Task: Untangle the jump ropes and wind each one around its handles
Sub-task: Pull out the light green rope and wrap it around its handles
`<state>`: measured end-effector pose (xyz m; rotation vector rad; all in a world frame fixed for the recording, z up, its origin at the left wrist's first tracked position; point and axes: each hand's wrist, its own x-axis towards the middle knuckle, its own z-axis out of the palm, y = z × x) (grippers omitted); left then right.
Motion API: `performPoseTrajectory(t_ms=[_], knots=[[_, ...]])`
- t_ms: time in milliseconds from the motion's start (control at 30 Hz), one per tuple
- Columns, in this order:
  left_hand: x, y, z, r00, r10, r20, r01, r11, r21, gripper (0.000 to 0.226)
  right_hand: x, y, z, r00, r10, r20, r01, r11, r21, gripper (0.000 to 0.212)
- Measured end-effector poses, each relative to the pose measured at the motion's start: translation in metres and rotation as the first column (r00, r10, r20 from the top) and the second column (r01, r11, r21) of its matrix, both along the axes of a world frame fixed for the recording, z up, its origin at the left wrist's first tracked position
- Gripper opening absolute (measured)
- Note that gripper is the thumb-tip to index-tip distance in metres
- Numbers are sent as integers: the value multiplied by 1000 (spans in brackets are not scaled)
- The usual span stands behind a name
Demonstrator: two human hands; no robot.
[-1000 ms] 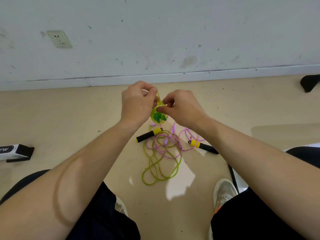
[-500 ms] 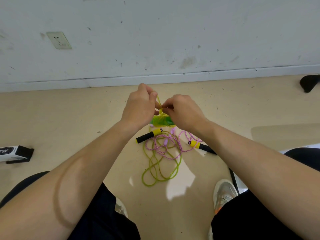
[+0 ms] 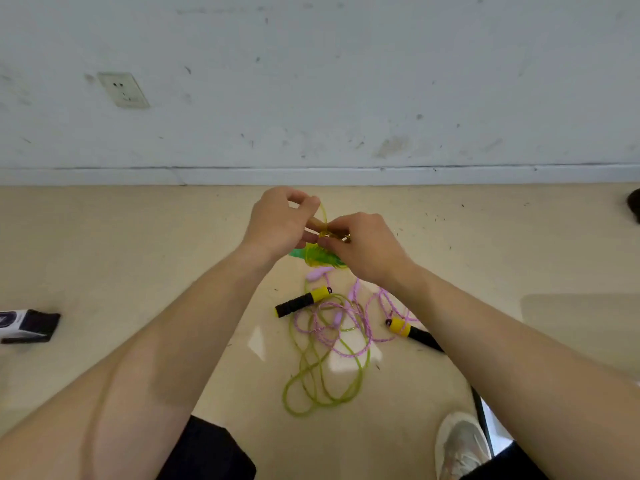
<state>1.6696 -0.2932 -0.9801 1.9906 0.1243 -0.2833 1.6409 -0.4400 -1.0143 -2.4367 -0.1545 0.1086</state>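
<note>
**Both hands pinching the cord of a wound jump rope, held above a tangle on the floor**

Nearest the camera, dark shorts and a grey-white mesh sneaker [image 3: 460,441] frame a beige floor [image 3: 104,254]. Just beyond lies the tangle: a translucent yellow-green plastic rope [image 3: 311,386] spread in several loose loops, crossed by a pink-and-white braided rope [image 3: 346,327]. Two black foam handles with yellow collars lie at its sides: the left handle [image 3: 301,302] in full view, the right handle [image 3: 412,332] partly hidden by the right forearm. A pale pink plastic handle [image 3: 317,273] lies at the tangle's far edge.

Above that edge, off the floor, is the green bundle [image 3: 311,256]: translucent green handles wrapped in yellow-green cord. The right hand [image 3: 363,251] curls over its top, thumb and forefinger pinching the cord. The left hand [image 3: 277,226], close beside it, pinches a raised cord loop [image 3: 323,216] between thumb and fingertips.

Farther off, a black-and-white box [image 3: 24,325] lies at the left edge. A white socket [image 3: 123,90] sits in the scuffed pale wall [image 3: 346,81].
</note>
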Motion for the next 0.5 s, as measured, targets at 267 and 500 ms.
performPoseTrajectory(t_ms=[267, 500], knots=[[93, 29, -1, 993, -79, -83, 66, 986, -151, 11, 103, -3, 8, 1000, -23, -2, 23, 986, 163, 16], [101, 16, 128, 987, -89, 134, 82, 995, 52, 19, 112, -2, 154, 996, -19, -93, 41, 970, 238, 15]])
